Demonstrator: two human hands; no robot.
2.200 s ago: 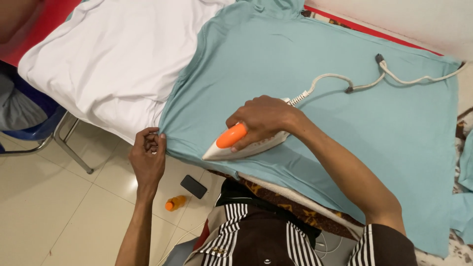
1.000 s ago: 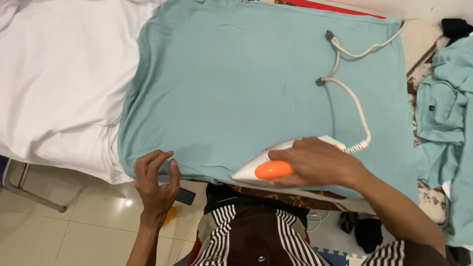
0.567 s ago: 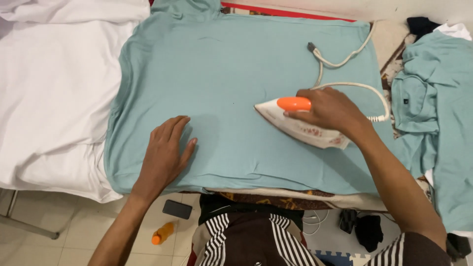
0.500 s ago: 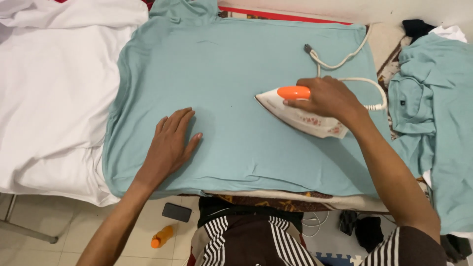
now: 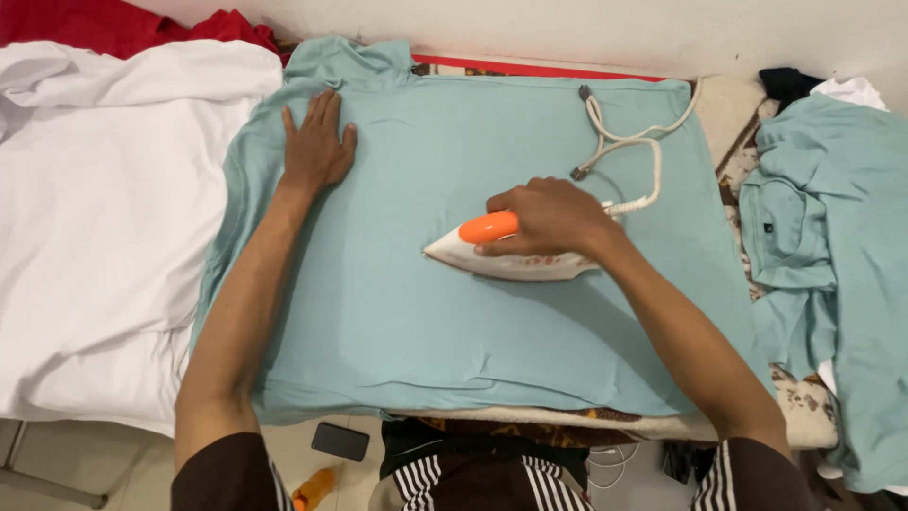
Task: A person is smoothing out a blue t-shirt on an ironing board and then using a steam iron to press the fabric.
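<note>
Right hand (image 5: 553, 218): closed around the orange handle of the iron (image 5: 511, 255); fingers wrapped fully, grip firm.
Left hand (image 5: 317, 142): fingers together and extended, palm pressed flat on the teal shirt (image 5: 416, 312) near its collar end; it grasps nothing.
Iron position: sole plate flat on the shirt, near the middle of the cloth, tip pointing toward the left hand, well apart from it.
Shirt position: spread flat over the padded board, collar toward the wall, lower hem at the near edge by the person's body.
Cord (image 5: 619, 142): white, looped on the far right part of the shirt, running from the rear of the iron.
Handling, iron: judged rigid and fairly heavy, with a hot sole; take it by the orange handle only.
Handling, shirt: judged soft, light and limp, prone to creasing and sliding; hold it down with a flat palm or take it at the hem or collar.
Count, irons: one.
Count, teal garments: two, the second teal garment (image 5: 832, 246) lying crumpled to the right.
Count, white sheet (image 5: 104, 218): one, to the left.
Count, floor items: one dark phone (image 5: 340, 441), one orange bottle (image 5: 312, 490).
</note>
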